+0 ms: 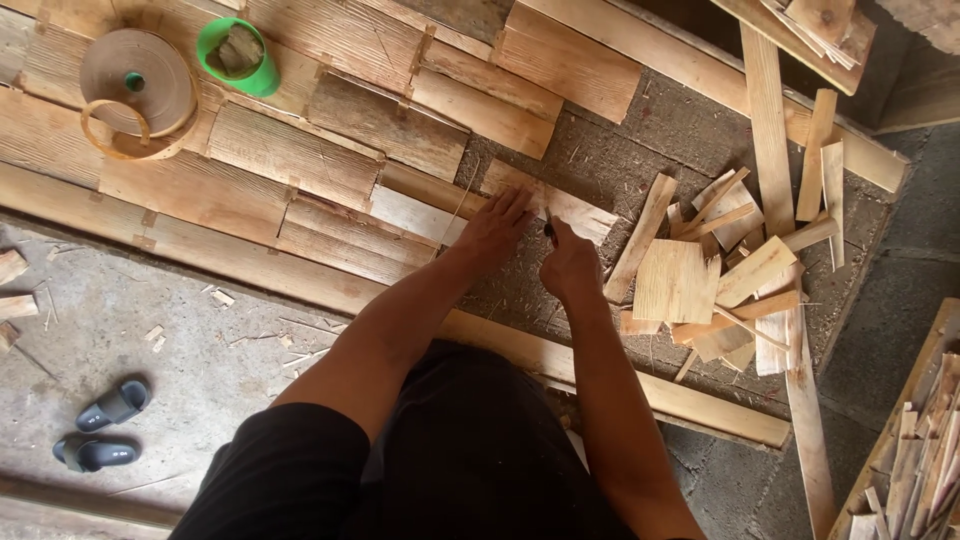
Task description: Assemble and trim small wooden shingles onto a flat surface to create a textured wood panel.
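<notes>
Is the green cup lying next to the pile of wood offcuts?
No, the green cup stands at top left beside the tape roll, far from the offcut pile.

Small dark tool [550, 228] mostly hidden in the right hand [570, 265], kind indiscernible.

Single head view, looking steeply down, near, onto wooden boards [290, 150]
</notes>
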